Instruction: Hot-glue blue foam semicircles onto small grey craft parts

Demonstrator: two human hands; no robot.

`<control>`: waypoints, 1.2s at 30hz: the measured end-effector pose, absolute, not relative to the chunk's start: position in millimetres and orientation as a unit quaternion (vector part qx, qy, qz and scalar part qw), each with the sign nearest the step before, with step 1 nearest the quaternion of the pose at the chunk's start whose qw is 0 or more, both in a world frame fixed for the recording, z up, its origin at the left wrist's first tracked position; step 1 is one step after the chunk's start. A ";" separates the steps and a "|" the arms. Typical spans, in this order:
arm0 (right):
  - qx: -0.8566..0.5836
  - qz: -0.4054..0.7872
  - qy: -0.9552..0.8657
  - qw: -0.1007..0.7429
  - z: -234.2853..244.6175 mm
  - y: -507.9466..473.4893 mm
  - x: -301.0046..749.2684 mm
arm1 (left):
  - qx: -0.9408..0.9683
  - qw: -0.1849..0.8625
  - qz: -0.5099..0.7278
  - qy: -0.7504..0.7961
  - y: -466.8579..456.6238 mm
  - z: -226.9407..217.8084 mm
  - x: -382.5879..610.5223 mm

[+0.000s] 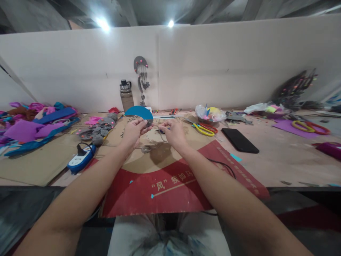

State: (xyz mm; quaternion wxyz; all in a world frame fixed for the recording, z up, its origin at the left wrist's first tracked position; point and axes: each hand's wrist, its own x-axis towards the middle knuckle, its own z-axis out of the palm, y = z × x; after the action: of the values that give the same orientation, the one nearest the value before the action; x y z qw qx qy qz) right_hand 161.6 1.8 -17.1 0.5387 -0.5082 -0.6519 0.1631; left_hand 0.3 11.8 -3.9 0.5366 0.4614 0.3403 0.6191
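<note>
A curved, crescent-like piece of felt (140,111), blue with a grey part at its lower right end, is pinched in the fingers of my left hand (136,131). Close beside it, my right hand (173,132) has thumb and fingers pressed together on a thin grey cord, one strand of which hangs below the fingers. A small dark bit shows at the right fingertips, too small to name. Under the hands, a small coil of grey cord (146,149) lies on the brown and red cardboard (128,199).
Left: a blue-white power strip (81,159), grey felt pieces (102,127) and a colourful felt heap (34,124). Behind: a bottle (126,97) and a grey moon hanging (141,64). Right: yellow-handled scissors (204,129), a plastic bag (210,113), a black phone (239,140).
</note>
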 end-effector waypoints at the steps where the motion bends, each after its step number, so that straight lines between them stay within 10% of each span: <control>1: -0.506 0.156 -0.647 0.548 -15.8 1.6 163.6 | 0.451 0.536 0.627 0.341 14.4 -4.3 -2.0; 22: -0.296 0.527 -0.526 0.599 -20.9 3.4 147.3 | 0.373 0.563 0.635 0.375 37.8 -15.2 -26.2; 36: -0.300 0.484 -0.555 0.606 -21.4 -0.7 147.0 | 0.393 0.556 0.619 0.393 39.8 -18.3 -27.0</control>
State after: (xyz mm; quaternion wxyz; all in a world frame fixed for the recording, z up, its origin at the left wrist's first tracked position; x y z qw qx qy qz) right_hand 147.0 -0.7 -21.4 0.6060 -0.3002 -0.5554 0.4839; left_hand -27.0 39.8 -18.3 0.5556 0.3927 0.3929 0.6187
